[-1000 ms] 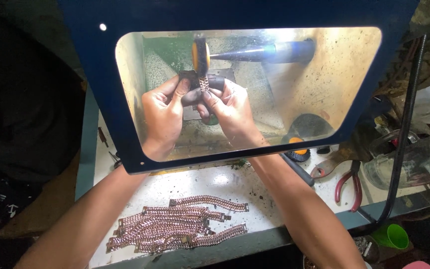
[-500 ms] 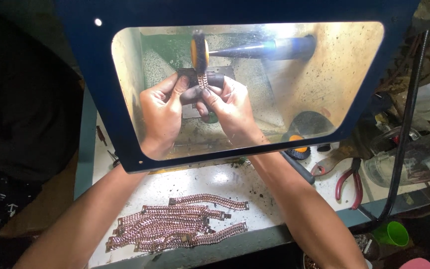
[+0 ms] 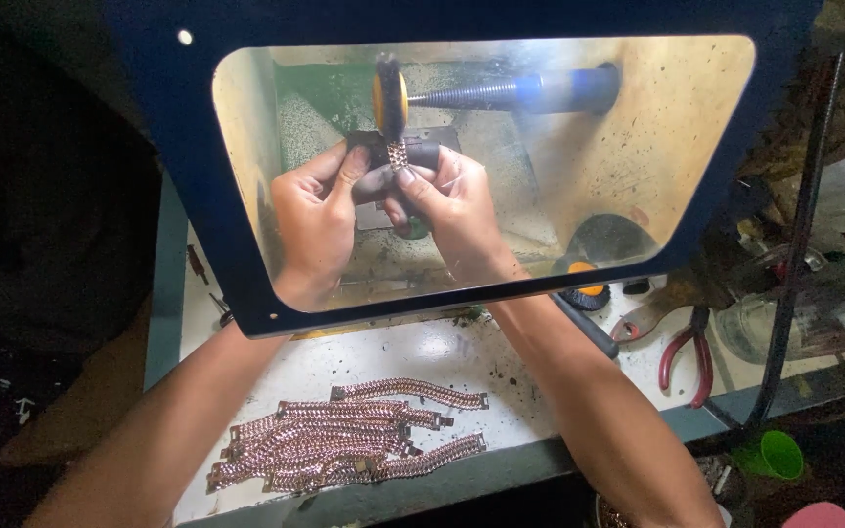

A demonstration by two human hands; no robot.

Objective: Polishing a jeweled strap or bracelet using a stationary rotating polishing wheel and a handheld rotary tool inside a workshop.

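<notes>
Basically one person at a polishing box, seen from above.
Left hand [image 3: 313, 223]: inside the box behind the clear window, fingers curled, thumb and forefinger pinched on the dark holder block and the chain piece.
Right hand [image 3: 452, 210]: also behind the window, close against the left one, fingertips clamped on the same chain piece from the other side.
Chain piece [image 3: 398, 155]: short silvery link strip, stretched over the dark holder block [image 3: 413, 156], held between both hands right under the wheel, top end touching or nearly touching it, cannot tell which.
Polishing wheel [image 3: 389, 96]: dark bristle disc with orange hub, upright, on a threaded spindle [image 3: 476, 93] running off to the right.
Shield [image 3: 198, 196]: dark blue frame with a clear window, both forearms pass under its lower edge.
Bench [image 3: 442, 352]: white, speckled with grime, in front of the box.
Chain pile [image 3: 344, 445]: many pinkish-copper link bracelets heaped near the front edge, between the two forearms, well apart from the hands.
Pliers [image 3: 687, 357]: red handles, lying on the right of the bench.
Green cup [image 3: 775, 455]: lower right, off the bench edge.
Spare wheel [image 3: 584, 293]: dark with orange centre, lying just under the shield's right corner.
</notes>
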